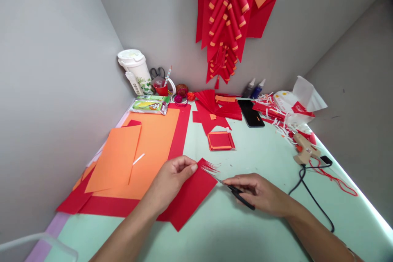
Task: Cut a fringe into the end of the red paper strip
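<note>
In the middle of the head view a red paper sheet point(194, 195) is held tilted above the table. My left hand point(175, 178) pinches its upper left edge between thumb and fingers. Thin fringe strips fan out along the sheet's top end. My right hand point(258, 192) is closed round the black handles of a pair of scissors point(241, 199). The narrow blades reach left to the paper's right edge, just below the cut strips. How far the blades are apart is too small to tell.
Orange sheets point(115, 159) lie on larger red paper at left. A phone point(252, 113), a small red-orange square piece point(220, 141) and red folded papers are beyond my hands. Paper scraps point(278, 120), a glue gun point(303, 147) and its black cord lie right. Red firecracker decorations point(229, 12) hang on the wall.
</note>
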A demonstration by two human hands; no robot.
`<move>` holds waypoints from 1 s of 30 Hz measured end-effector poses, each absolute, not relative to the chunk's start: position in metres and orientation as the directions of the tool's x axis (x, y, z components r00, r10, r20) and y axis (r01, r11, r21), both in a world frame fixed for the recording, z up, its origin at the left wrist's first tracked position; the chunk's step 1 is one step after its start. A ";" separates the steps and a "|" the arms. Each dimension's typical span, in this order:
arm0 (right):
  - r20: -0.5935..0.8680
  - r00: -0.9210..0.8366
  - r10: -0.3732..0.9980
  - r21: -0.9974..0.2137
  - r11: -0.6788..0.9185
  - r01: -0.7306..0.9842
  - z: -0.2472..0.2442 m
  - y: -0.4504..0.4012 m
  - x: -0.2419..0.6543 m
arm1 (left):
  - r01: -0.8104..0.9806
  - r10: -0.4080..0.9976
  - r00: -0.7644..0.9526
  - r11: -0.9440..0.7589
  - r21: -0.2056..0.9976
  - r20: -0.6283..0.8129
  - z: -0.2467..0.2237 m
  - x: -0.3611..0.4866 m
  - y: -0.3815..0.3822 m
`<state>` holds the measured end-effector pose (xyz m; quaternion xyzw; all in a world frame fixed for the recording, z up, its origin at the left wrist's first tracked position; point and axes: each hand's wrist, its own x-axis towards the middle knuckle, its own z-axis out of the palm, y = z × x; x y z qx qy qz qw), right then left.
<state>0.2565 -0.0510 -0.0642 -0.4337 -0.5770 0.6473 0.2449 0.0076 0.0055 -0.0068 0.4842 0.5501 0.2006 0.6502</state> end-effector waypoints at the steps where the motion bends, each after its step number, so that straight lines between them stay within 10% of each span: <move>1: -0.279 -0.503 0.818 -0.959 -0.215 0.183 -0.064 -0.051 0.256 | 0.270 0.796 0.309 0.451 0.850 -0.521 -0.007 0.008 0.005; 30: -0.290 -0.492 0.821 -0.956 -0.230 0.180 -0.061 -0.051 0.253 | 0.265 0.789 0.314 0.461 0.847 -0.528 -0.009 0.010 0.004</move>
